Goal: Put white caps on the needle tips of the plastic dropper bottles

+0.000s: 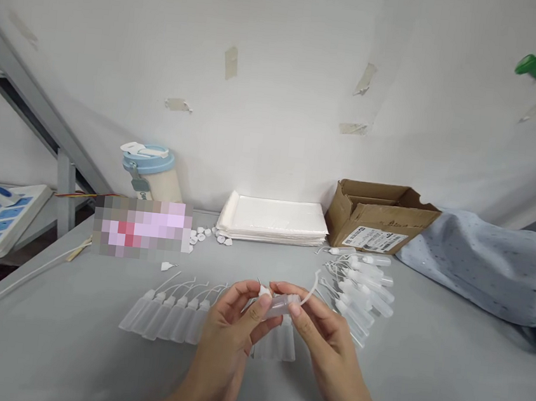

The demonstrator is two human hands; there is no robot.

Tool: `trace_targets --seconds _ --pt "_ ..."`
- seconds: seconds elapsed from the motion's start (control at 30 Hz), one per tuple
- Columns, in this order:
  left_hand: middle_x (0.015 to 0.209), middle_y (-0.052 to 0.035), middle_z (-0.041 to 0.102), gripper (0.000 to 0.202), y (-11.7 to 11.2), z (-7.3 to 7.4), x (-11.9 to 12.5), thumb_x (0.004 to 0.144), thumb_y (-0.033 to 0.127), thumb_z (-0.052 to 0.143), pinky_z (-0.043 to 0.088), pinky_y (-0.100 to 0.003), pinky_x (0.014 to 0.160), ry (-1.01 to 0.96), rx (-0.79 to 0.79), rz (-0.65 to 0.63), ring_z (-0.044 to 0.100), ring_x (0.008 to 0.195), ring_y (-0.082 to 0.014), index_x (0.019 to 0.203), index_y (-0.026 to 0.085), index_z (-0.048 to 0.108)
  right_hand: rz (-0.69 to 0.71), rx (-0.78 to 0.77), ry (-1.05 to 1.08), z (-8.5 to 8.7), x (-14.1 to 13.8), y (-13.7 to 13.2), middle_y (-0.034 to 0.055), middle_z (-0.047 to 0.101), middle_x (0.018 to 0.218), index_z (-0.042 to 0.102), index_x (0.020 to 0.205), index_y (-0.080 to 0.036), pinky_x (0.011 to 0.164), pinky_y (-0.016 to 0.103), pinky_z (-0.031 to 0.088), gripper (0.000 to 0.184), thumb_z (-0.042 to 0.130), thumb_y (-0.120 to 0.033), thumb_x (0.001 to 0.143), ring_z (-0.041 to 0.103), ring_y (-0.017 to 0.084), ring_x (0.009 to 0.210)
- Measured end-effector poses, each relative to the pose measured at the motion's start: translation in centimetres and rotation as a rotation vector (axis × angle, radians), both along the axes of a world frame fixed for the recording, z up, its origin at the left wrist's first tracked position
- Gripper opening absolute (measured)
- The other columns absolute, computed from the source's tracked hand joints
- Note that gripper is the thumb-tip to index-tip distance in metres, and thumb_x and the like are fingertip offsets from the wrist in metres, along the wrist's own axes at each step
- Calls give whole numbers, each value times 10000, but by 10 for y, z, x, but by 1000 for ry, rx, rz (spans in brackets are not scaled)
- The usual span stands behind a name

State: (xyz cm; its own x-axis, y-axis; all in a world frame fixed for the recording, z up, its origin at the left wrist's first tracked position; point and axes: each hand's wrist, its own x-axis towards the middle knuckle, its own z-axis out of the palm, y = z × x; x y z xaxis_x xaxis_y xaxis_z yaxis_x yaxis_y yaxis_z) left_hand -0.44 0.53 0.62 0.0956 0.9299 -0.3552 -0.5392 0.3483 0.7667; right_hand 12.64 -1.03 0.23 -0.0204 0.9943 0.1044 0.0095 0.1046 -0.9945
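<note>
A person's left hand (pixel 230 330) pinches a small white plastic tip with a thin metal needle (pixel 265 291) between thumb and fingers above a smooth grey table (pixel 420 389), while the right hand (pixel 324 331) grips a short translucent plastic bottle (pixel 279 304) lying slantwise between the two. A thin white tube (pixel 311 288) curves up from the bottle's end beside the right fingers; from where I stand, I cannot tell whether tip and bottle touch.

Below and to the left of the left hand, a row of translucent bottles with white tubes (pixel 177 318) lies side by side, running on behind the fingers. Just to the right of the right hand, more such bottles (pixel 358 293) lie in a loose fan.

Beyond the left hand, to its left, rests a single white needle tip (pixel 166 266), with a cluster of small white plastic caps (pixel 201 237) farther off. Straight past both hands sits a stack of flat white packets (pixel 273 217); to its right stands an open brown cardboard box (pixel 390 220). A cream container with a light blue lid (pixel 164 183) stands far beyond the left hand, before a white wall (pixel 293 50).
</note>
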Motion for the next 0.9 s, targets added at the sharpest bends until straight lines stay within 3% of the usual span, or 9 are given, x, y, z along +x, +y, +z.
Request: trace_targets --seconds 0.2,0.43,0.63,0.77,0.9 --pt "946 -12 636 130 0 -2 -2 734 248 731 518 -291 889 -121 -3 -110 608 947 -150 830 177 680 21 16 25 -6 -4 -3 60 658 1154 620 1136 -250 966 365 460 279 488 -342 908 584 212 1105" --pt "905 -3 644 208 -5 3 3 674 284 772 531 -323 873 -60 23 -79 618 961 -185 811 179 656 -34 100 -35 -11 -12 -6 77 643 1175 586 1159 -225 949 335 482 311 401 -352 944 583 192 1116" --pt "931 -28 662 174 -13 -3 6 730 296 716 513 -331 861 191 236 -38 619 981 -217 822 197 606 -32 -15 -48 -19 -13 -13 69 548 1314 442 1331 -256 1013 362 420 406 353 -388 958 465 180 1247" --pt "936 -26 642 110 -17 -7 10 755 250 689 479 -302 898 350 442 85 611 1008 -218 814 213 604 4 -55 12 -18 -12 -13 70 503 1359 471 1310 -258 1041 399 375 419 373 -433 942 419 197 1281" --pt "923 -39 642 90 -18 -7 12 770 257 672 454 -331 940 372 476 57 600 1027 -232 809 217 601 52 -34 61 -12 -14 -12 77 573 1270 531 1235 -239 1013 377 413 396 401 -451 928 506 199 1205"
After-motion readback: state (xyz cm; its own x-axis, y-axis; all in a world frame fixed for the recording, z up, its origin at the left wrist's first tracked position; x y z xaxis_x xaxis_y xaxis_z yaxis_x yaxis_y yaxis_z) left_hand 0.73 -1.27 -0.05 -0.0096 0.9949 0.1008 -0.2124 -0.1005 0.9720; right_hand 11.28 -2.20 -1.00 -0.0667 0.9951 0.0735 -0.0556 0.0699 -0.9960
